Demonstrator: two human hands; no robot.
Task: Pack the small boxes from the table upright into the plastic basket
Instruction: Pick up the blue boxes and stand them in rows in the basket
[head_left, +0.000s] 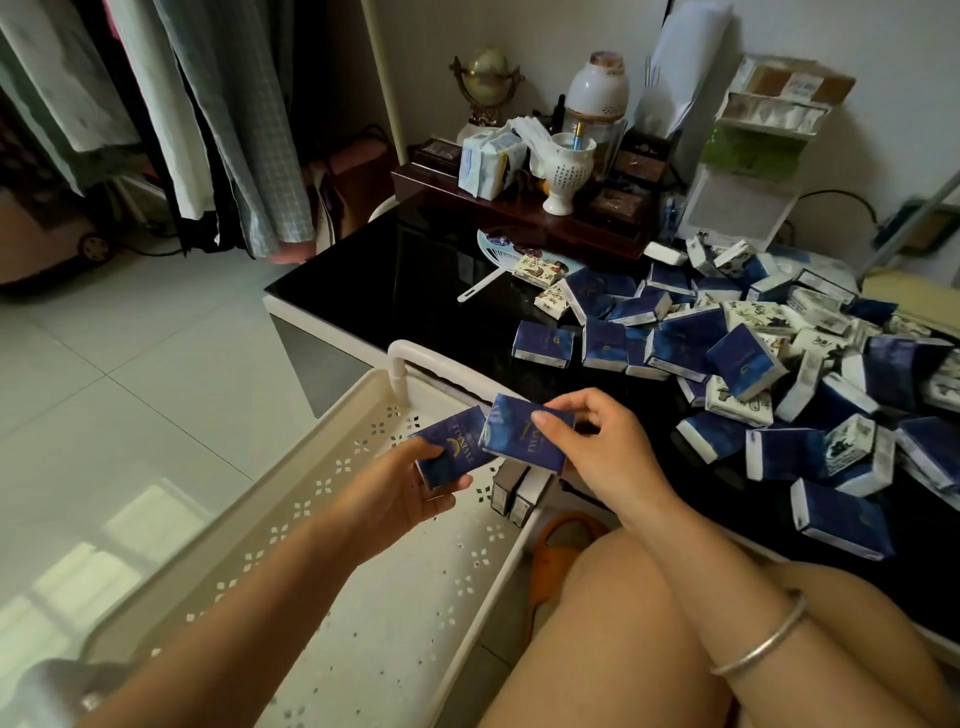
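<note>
My left hand (410, 493) holds a small dark blue box (452, 452) over the cream plastic basket (332, 467). Right beside it, my right hand (597, 447) grips a second blue box (519, 439) above the basket's far right corner. Two boxes (517, 491) stand upright in that corner, partly hidden under the held one. A heap of blue and white patterned boxes (779, 374) covers the right part of the black table (415, 270).
The basket's white handle (402, 364) rises at its far end against the table edge. A white cup (566, 171), wooden boxes, a globe and stacked packs crowd the table's back. An orange object (556, 551) lies by my knee. Clothes hang at the left over a tiled floor.
</note>
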